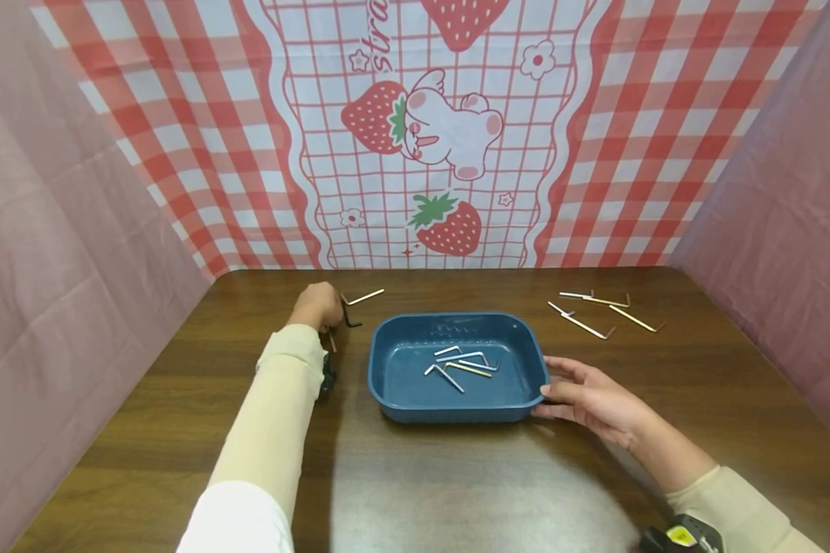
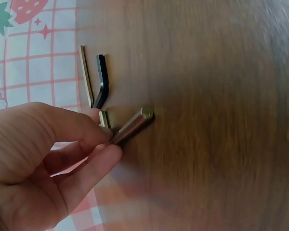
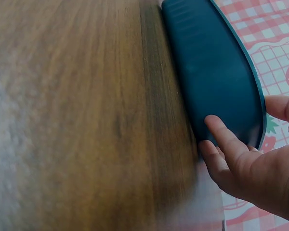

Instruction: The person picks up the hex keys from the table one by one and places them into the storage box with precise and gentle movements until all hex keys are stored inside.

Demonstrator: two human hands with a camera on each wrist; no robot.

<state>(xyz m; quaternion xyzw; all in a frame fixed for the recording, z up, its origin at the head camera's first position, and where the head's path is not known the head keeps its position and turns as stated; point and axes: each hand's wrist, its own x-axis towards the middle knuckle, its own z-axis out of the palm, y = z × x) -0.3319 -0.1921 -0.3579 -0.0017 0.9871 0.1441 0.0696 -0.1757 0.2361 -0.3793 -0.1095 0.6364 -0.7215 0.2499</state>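
In the left wrist view, my left hand (image 2: 62, 159) pinches a bronze-coloured hex key (image 2: 132, 126) between thumb and fingers, its bend hidden by the fingertips. Just past those fingers, a black hex key (image 1: 349, 313) and a gold hex key (image 1: 366, 296) lie on the table. My right hand (image 1: 595, 399) touches the right end of a blue tray (image 1: 456, 415), its fingers extended against the outer wall (image 3: 216, 72) and the thumb at the rim. Several silver and gold hex keys (image 1: 469, 369) lie inside the tray.
Several more hex keys (image 1: 584, 326) lie on the wooden table (image 1: 443, 484) at the back right. A strawberry-print cloth (image 1: 422, 215) hangs behind the table's far edge. Pink cloth (image 1: 76, 230) hangs at both sides.
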